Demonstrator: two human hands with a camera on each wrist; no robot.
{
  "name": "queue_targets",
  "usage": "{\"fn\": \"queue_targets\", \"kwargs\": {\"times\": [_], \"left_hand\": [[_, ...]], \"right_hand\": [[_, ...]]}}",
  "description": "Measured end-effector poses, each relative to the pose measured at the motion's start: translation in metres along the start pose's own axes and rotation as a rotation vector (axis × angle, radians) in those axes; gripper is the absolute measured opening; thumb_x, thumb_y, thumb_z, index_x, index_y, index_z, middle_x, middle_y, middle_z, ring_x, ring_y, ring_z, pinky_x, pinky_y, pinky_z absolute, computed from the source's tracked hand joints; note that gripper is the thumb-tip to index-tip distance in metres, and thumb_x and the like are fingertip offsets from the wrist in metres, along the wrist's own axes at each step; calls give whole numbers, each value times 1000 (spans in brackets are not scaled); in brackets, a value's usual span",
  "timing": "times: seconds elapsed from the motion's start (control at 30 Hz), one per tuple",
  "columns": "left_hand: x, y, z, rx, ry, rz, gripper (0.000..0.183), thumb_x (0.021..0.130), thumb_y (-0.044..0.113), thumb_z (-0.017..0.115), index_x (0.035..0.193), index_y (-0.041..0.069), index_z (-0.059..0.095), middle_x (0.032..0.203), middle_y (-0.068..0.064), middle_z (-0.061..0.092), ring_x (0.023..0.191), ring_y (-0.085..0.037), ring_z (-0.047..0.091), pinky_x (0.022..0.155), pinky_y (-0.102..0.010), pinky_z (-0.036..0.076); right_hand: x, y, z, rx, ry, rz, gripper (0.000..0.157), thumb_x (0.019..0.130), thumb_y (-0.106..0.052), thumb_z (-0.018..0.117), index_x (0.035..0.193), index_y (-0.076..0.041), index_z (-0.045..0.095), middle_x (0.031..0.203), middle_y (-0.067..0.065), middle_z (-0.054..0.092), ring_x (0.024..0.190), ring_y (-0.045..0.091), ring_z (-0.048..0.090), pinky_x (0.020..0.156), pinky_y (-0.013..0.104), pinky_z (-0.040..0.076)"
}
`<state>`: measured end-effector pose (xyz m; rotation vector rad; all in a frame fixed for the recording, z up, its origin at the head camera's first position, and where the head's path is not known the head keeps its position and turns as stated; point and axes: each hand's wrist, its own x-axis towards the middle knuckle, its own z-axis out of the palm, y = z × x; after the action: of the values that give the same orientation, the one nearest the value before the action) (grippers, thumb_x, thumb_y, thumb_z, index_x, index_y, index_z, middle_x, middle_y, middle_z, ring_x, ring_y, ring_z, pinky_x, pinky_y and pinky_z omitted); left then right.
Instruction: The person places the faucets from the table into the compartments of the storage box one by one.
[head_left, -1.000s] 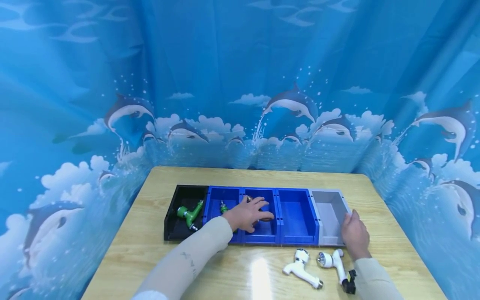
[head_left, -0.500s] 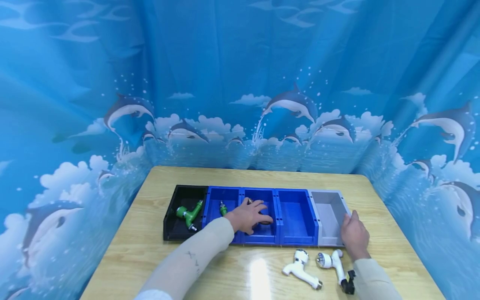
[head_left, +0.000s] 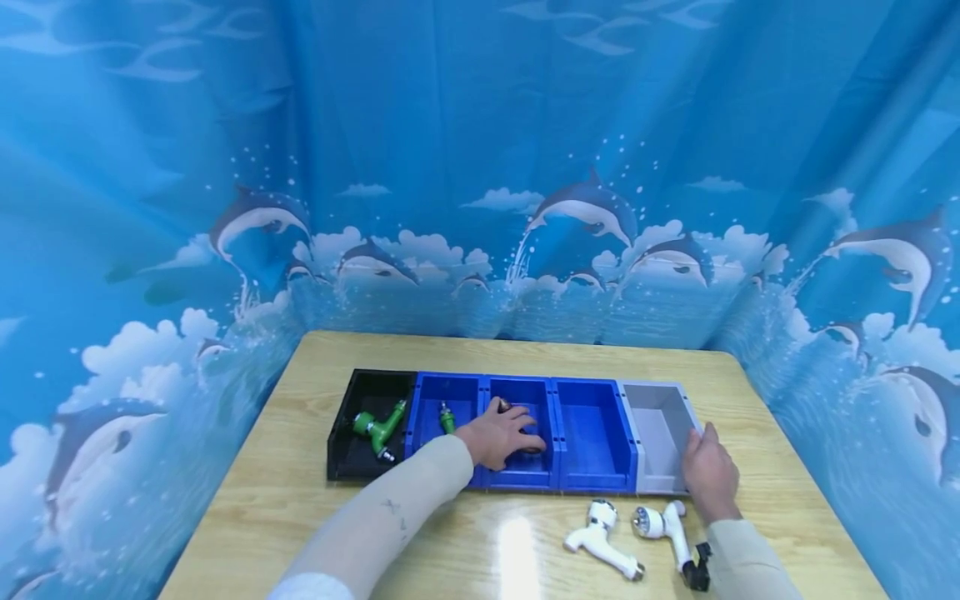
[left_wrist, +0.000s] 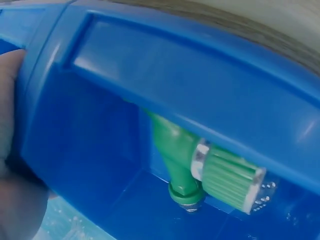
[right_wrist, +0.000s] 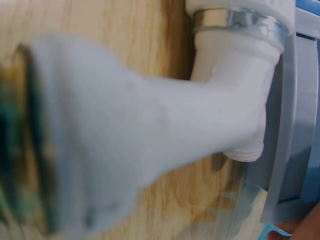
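1. Left hand [head_left: 498, 433] curled over a dark fitting [head_left: 531, 448] inside the middle blue bin [head_left: 522, 475].
2. Right hand [head_left: 707, 472], fingers relaxed, touching the grey bin [head_left: 660, 429], right of that bin.
3. Counted: five bins, two green taps [head_left: 380, 427], two white taps [head_left: 600, 535].

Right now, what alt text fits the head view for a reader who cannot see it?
A person's left hand reaches into the middle blue bin of a five-bin row on a wooden table, while the right hand rests against the grey bin. Two white taps lie in front.

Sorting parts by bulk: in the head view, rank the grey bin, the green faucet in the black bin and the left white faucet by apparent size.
1. grey bin, clearly largest.
2. left white faucet.
3. green faucet, though it lies farther from the camera, so places 2 and 3 are unsure.
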<state>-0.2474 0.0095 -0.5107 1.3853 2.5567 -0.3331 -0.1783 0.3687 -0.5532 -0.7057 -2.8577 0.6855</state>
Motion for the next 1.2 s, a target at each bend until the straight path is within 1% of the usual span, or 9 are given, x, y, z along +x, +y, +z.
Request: {"fn": "queue_targets", "kwargs": {"times": [0.2, 0.33, 0.43, 0.5, 0.7, 0.93, 1.2], "left_hand": [[1, -1, 9, 1, 51, 24, 80, 82, 26, 76, 145, 50, 32, 155, 8, 31, 146, -20, 21, 113, -60, 22], [2, -2, 11, 1, 65, 32, 79, 83, 27, 75, 145, 50, 31, 154, 9, 31, 145, -19, 22, 113, -60, 21], [3, -2, 10, 9, 57, 36, 79, 83, 28, 74, 145, 50, 32, 154, 9, 32, 145, -20, 23, 114, -60, 20], [3, -1, 8, 20, 39, 38, 78, 83, 28, 74, 145, 51, 32, 154, 9, 31, 145, -19, 23, 114, -59, 20], [3, 1, 5, 19, -3, 45, 72, 86, 25, 72, 142, 52, 36, 155, 9, 30, 145, -21, 23, 115, -55, 25], [2, 0, 8, 39, 14, 46, 70, 89, 23, 67, 143, 53, 34, 156, 9, 30, 145, -21, 24, 114, -54, 26], [3, 0, 8, 27, 17, 36, 69, 89, 26, 68, 143, 53, 34, 156, 9, 30, 145, -21, 23, 115, -54, 26]], "right_hand": [[0, -1, -1, -4, 4, 5, 62, 106, -34, 15, 144, 14, 23, 126, 44, 42, 110, 58, 48, 94, 65, 39], [-1, -1, -2, 1, 14, 6, 62, 106, -34, 15, 144, 14, 24, 126, 44, 42, 110, 58, 47, 94, 65, 39], [-1, -1, -2, 8, 15, 10, 62, 105, -33, 15, 144, 14, 24, 127, 44, 42, 111, 59, 47, 94, 66, 39], [-2, -1, -3, 13, 7, 18, 62, 105, -34, 15, 145, 14, 23, 129, 44, 41, 113, 58, 46, 95, 66, 38], [-2, -2, -2, 18, -7, 34, 63, 105, -35, 14, 146, 13, 21, 131, 44, 38, 115, 59, 44, 96, 66, 37], [-1, 0, 0, 12, -1, 19, 65, 105, -37, 14, 145, 14, 22, 130, 44, 39, 113, 59, 45, 94, 66, 39], [0, 0, 0, 8, 3, 16, 64, 105, -36, 14, 145, 14, 22, 129, 44, 40, 112, 59, 45, 94, 66, 39]]}}
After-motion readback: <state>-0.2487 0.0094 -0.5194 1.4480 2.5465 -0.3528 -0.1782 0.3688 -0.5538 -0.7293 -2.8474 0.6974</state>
